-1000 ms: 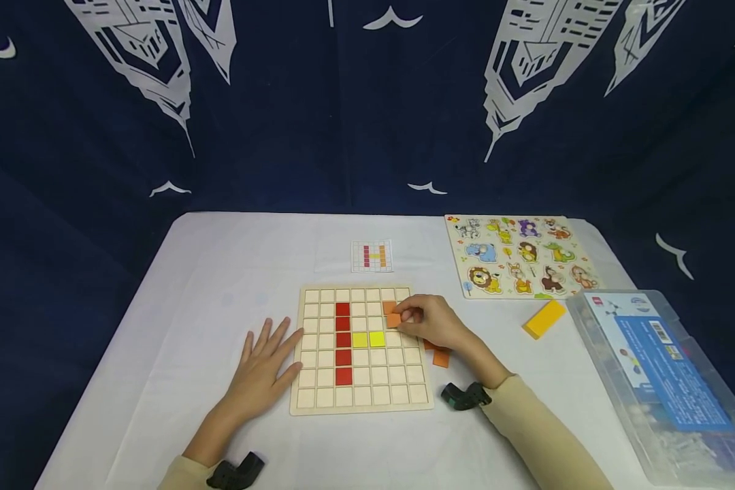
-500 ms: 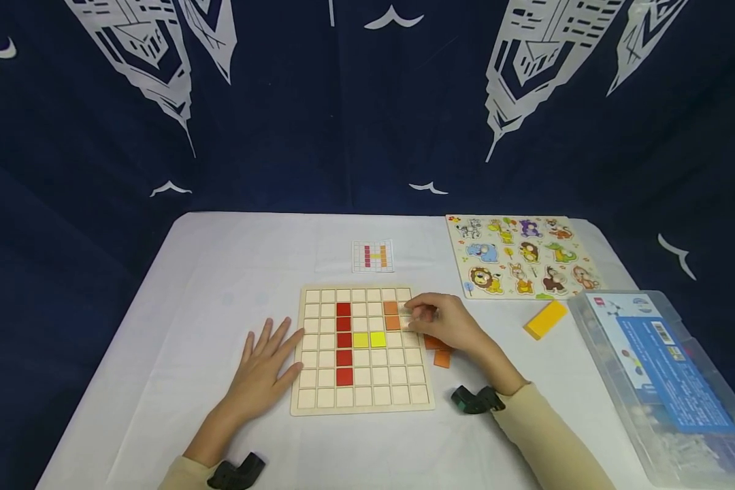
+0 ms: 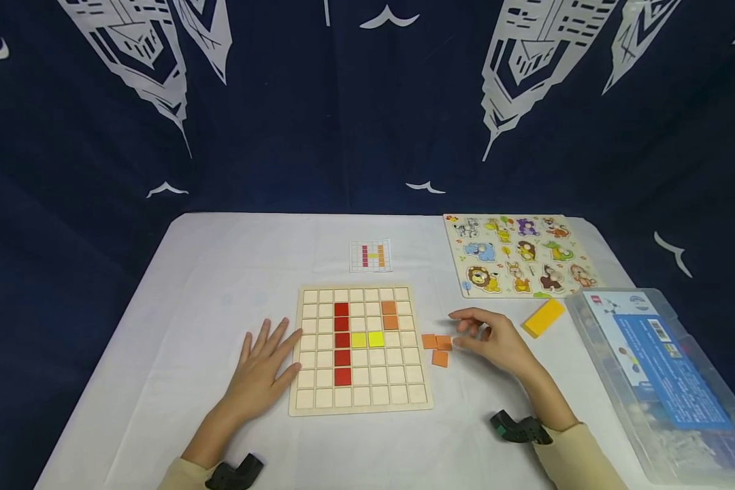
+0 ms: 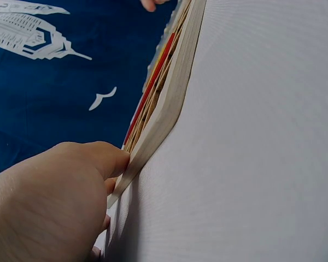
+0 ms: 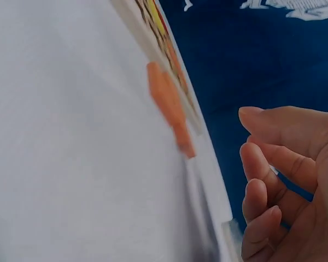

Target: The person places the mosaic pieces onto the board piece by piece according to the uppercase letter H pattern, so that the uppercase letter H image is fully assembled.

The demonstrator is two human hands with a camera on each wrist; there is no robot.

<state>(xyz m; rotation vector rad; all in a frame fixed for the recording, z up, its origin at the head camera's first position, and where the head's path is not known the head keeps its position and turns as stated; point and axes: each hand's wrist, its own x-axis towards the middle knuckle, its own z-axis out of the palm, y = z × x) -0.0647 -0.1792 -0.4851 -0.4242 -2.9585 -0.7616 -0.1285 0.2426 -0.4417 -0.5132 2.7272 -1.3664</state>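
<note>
A wooden grid board (image 3: pixel 361 401) lies mid-table. Several red square tiles (image 3: pixel 341 339) form a column on it, two yellow tiles (image 3: pixel 367 339) sit in a row beside them, and two orange tiles (image 3: pixel 389 315) are stacked lengthwise at the upper right. My left hand (image 3: pixel 261 371) lies flat with fingers spread, its fingertips and thumb touching the board's left edge; the left wrist view shows the thumb at that edge. Right of the board lie three loose orange tiles (image 3: pixel 439 358). Just beyond them my right hand (image 3: pixel 496 340) hovers, fingers loosely bent, nothing between thumb and fingertips.
A small pattern card (image 3: pixel 370 256) lies behind the board. At the back right is an animal puzzle board (image 3: pixel 520 262). A yellow-orange block (image 3: pixel 543 318) sits beside a clear plastic case (image 3: pixel 655 367) with a blue label at the right edge.
My right hand has let go of an orange tile in the board's upper right and drawn back to the right, uncovering the loose orange tiles. My left hand stays put.
</note>
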